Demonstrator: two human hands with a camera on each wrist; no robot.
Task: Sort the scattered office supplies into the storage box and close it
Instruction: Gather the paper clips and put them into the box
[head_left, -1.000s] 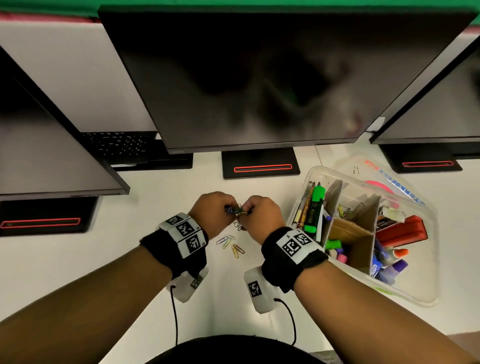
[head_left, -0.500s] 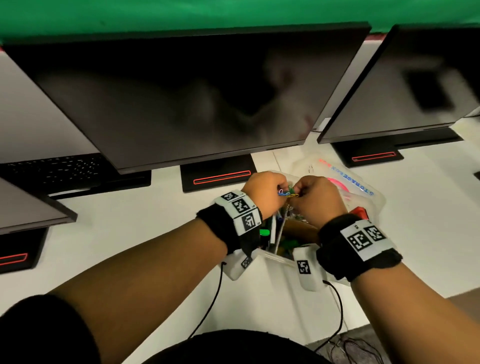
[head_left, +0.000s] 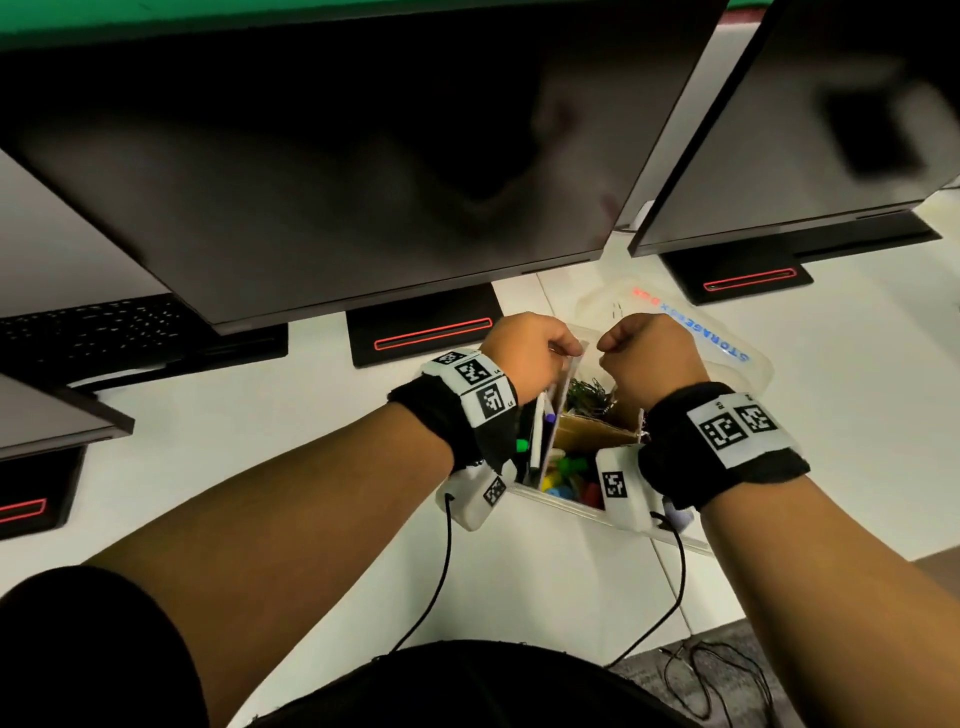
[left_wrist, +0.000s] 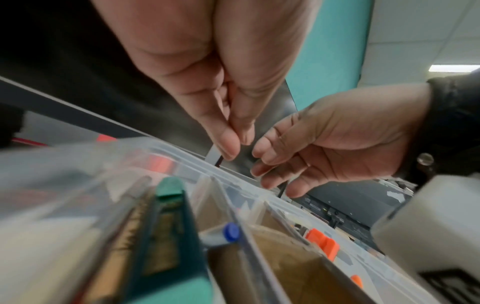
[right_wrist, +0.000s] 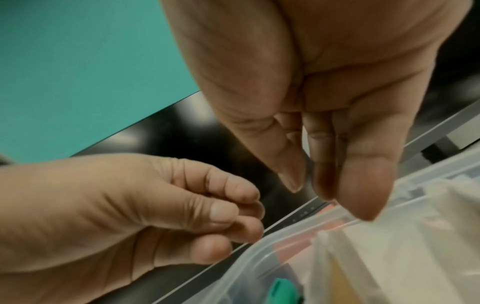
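The clear plastic storage box (head_left: 558, 503) stands open on the white desk, split by cardboard dividers (head_left: 587, 437). A tangle of paper clips (head_left: 589, 395) lies in its far middle compartment; markers (head_left: 566, 467) fill the near one. Both hands hover over that compartment, a small gap between them. My left hand (head_left: 530, 353) has its fingers curled, thumb pressed on them (right_wrist: 221, 216), and no clip shows in it. My right hand (head_left: 644, 358) points its fingers down over the box rim (right_wrist: 285, 232), loosely parted (left_wrist: 275, 170), with nothing between them.
The box's clear lid (head_left: 727, 358), printed STORAGE BOX, lies behind the box. Large dark monitors (head_left: 363, 156) overhang the desk's back, their stands (head_left: 426, 332) just behind my hands. A keyboard (head_left: 93, 332) sits far left. Wrist-camera cables (head_left: 436, 587) hang toward the front edge.
Both hands carried a bunch of paper clips from the desk rightward over the box. They have since drawn apart, and the clips now lie in the compartment below.
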